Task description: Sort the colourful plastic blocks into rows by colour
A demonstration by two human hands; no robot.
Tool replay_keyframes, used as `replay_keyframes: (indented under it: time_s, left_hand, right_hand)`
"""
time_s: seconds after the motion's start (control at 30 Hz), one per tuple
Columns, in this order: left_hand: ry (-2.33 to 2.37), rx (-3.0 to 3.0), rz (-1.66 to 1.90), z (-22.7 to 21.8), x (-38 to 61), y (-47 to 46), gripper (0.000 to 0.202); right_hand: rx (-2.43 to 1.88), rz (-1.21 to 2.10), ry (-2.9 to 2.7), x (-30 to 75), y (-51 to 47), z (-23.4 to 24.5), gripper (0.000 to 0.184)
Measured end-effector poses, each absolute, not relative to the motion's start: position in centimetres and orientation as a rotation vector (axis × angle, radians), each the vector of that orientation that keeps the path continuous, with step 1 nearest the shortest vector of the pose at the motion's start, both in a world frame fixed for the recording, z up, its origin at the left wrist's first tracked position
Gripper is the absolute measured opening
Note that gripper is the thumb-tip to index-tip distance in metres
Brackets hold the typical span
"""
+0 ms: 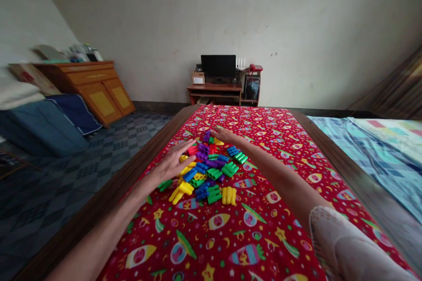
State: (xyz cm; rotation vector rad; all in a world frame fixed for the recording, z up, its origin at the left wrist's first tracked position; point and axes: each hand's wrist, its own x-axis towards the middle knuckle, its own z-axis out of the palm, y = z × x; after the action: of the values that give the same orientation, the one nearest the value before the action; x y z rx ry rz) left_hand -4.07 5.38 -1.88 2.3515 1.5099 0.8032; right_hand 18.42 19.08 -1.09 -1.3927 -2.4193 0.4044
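A heap of plastic building blocks [208, 171] in yellow, green, blue, purple and red lies on a red patterned cloth [231, 237] that covers a wooden table. My left hand [173, 162] rests flat on the heap's left side, fingers stretched out and touching the blocks. My right hand [223, 134] reaches to the far end of the heap, fingers spread over purple and red pieces. Neither hand grips a block. A white sleeve [346, 246] shows at my right upper arm.
The table's dark wooden edge [108, 193] runs along the left. A bed with a light blue sheet [379, 153] stands to the right. A wooden cabinet [95, 88] and blue bedding [42, 125] are at left. A desk with a monitor [218, 66] stands against the far wall.
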Motion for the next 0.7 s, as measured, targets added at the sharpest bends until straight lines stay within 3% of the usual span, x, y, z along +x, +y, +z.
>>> replay_keyframes:
  time_s: [0.13,0.23,0.33,0.47,0.6,0.7]
  left_hand:
    - [1.741,2.448,0.651,-6.2,-5.2,1.8,0.083]
    - [1.784,2.433,0.671,-7.5,-5.6,1.4,0.082]
    - [1.698,2.428,0.825,-7.1,-5.6,2.6,0.075]
    - [1.640,2.315,0.943,-5.6,-5.1,5.5,0.053]
    - [1.749,2.102,0.888,-4.6,-3.2,8.6,0.056]
    - [1.620,2.083,0.865,-3.7,-1.7,9.5,0.061]
  right_hand:
    - [-1.195,0.477,-2.546,15.8,18.0,-2.7,0.039]
    - [-1.077,0.548,-2.606,15.2,16.0,-3.2,0.047]
    - [-0.826,0.674,-2.653,16.8,12.9,-3.1,0.056]
    - [-0.457,0.533,-2.682,20.1,8.2,-2.6,0.045]
    - [-0.385,0.351,-2.695,21.6,5.7,-2.5,0.034]
    - [-0.576,0.350,-2.697,21.6,6.2,-2.6,0.029]
